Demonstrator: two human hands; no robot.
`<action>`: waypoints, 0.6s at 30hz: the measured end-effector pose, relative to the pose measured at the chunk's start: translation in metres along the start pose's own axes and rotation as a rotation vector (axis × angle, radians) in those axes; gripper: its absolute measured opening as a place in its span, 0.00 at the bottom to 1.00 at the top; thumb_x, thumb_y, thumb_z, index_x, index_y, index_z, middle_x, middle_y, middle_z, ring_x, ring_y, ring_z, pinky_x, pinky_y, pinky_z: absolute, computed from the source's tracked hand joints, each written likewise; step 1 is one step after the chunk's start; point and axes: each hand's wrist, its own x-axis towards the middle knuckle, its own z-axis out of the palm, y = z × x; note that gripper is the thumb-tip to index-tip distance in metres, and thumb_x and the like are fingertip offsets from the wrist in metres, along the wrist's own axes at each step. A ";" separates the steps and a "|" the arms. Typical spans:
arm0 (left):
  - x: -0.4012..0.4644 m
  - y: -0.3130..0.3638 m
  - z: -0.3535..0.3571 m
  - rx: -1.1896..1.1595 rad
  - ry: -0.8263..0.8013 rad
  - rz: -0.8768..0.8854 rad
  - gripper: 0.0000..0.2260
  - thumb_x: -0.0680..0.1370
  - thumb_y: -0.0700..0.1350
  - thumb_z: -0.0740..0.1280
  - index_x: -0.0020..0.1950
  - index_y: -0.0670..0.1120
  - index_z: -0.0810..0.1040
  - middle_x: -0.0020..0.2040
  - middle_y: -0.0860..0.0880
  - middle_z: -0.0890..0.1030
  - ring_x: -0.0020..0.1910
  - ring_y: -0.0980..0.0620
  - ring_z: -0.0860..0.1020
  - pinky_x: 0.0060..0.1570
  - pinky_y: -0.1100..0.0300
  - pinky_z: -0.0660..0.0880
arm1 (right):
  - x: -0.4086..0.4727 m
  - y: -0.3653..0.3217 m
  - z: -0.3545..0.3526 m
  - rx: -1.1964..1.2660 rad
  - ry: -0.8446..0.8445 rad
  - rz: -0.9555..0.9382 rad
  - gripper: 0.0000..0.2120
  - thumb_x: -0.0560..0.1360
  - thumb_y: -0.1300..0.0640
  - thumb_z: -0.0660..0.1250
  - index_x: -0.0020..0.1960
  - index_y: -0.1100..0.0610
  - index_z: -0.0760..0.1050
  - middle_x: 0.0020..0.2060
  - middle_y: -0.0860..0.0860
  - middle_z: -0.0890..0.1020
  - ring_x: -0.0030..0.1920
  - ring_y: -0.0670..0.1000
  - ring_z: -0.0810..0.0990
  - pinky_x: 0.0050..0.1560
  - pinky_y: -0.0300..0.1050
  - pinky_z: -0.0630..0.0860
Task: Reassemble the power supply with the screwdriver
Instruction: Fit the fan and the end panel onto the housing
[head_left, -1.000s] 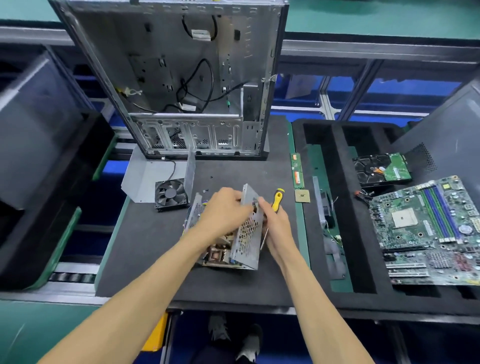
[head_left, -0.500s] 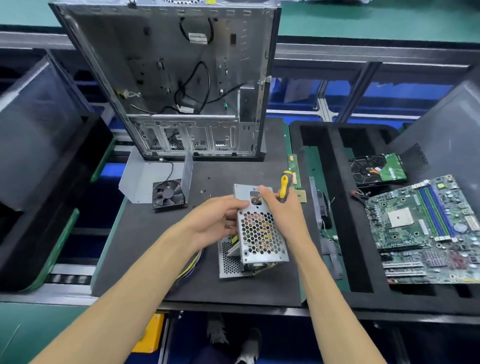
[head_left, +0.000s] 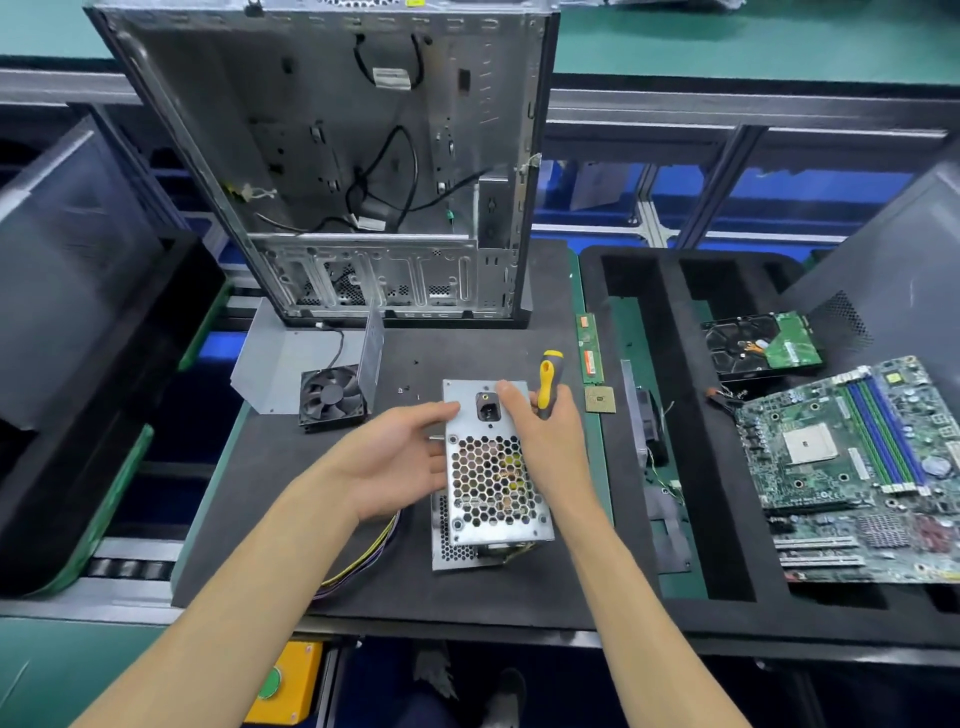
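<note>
The power supply is a silver metal box with a honeycomb grille and a black socket, standing on the black mat in the middle. My left hand lies against its left side with straight fingers. My right hand rests along its right edge and grips the yellow-and-black screwdriver, whose handle points up and away from me. Coloured wires trail out under my left forearm. A few small screws lie on the mat behind the box.
An open computer case stands at the back. A black fan with a metal cover sits to the left. A RAM stick and CPU chip lie to the right. The foam tray holds a hard drive and motherboard.
The power supply has been turned from tilted on its edge to upright with its grille facing me. My left hand has opened and slid to its left side.
</note>
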 end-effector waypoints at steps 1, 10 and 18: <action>0.000 0.001 0.000 0.019 0.023 -0.012 0.16 0.81 0.44 0.64 0.67 0.40 0.78 0.52 0.42 0.85 0.48 0.44 0.85 0.54 0.49 0.78 | 0.000 0.001 0.002 -0.003 -0.003 -0.006 0.18 0.76 0.42 0.72 0.45 0.53 0.68 0.40 0.49 0.77 0.41 0.50 0.79 0.45 0.50 0.76; -0.005 0.003 0.001 0.099 0.097 -0.080 0.17 0.82 0.48 0.65 0.69 0.44 0.77 0.60 0.41 0.83 0.53 0.43 0.83 0.54 0.47 0.79 | -0.004 -0.002 0.007 -0.038 -0.005 -0.065 0.17 0.77 0.45 0.71 0.42 0.51 0.65 0.36 0.45 0.70 0.28 0.37 0.70 0.31 0.28 0.67; -0.002 -0.001 0.007 0.080 0.144 -0.004 0.17 0.82 0.47 0.64 0.68 0.41 0.78 0.56 0.40 0.83 0.46 0.44 0.84 0.46 0.50 0.82 | -0.003 -0.004 0.006 -0.041 0.000 -0.060 0.17 0.77 0.45 0.71 0.43 0.53 0.66 0.37 0.47 0.72 0.28 0.38 0.70 0.29 0.29 0.68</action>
